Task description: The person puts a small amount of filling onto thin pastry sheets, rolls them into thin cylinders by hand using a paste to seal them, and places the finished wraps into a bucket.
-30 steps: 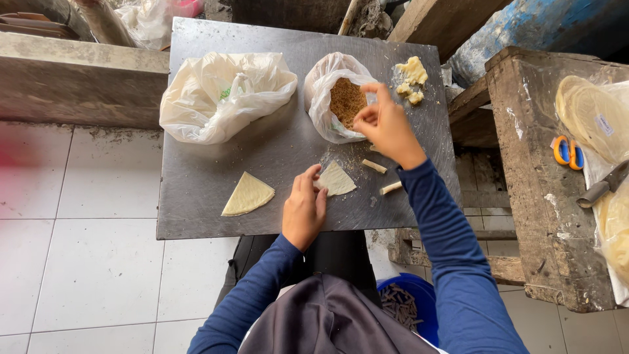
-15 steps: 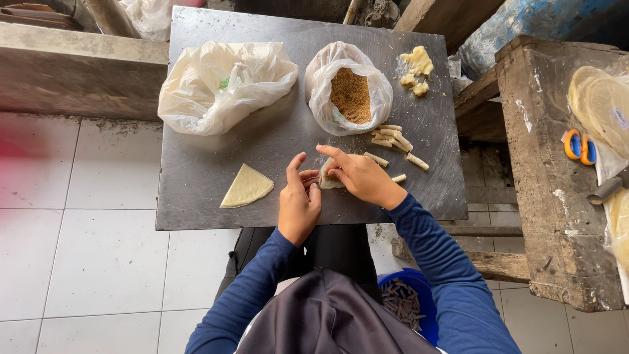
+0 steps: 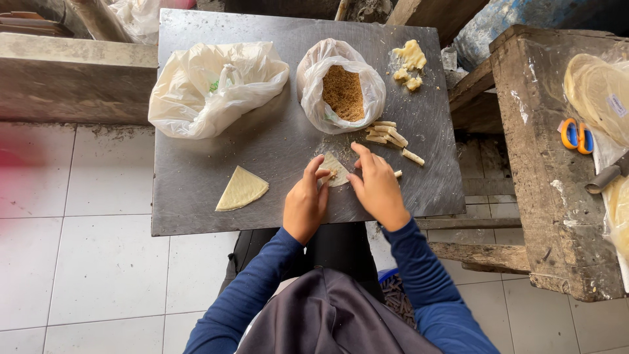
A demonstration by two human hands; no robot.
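Left hand [image 3: 305,203] and right hand [image 3: 378,189] both pinch small wrapper [image 3: 334,170] lying flat between fingertips, crumb filling on it. Wrapper just ahead of both hands, equally near. Long axis: cannot tell. Rolled sticks [image 3: 388,133] beyond right hand.

A pale, thin triangular wrapper [image 3: 335,169] lies flat on the grey metal tabletop [image 3: 196,196], a few brown crumbs of filling on it, pinched between the fingertips of both hands.
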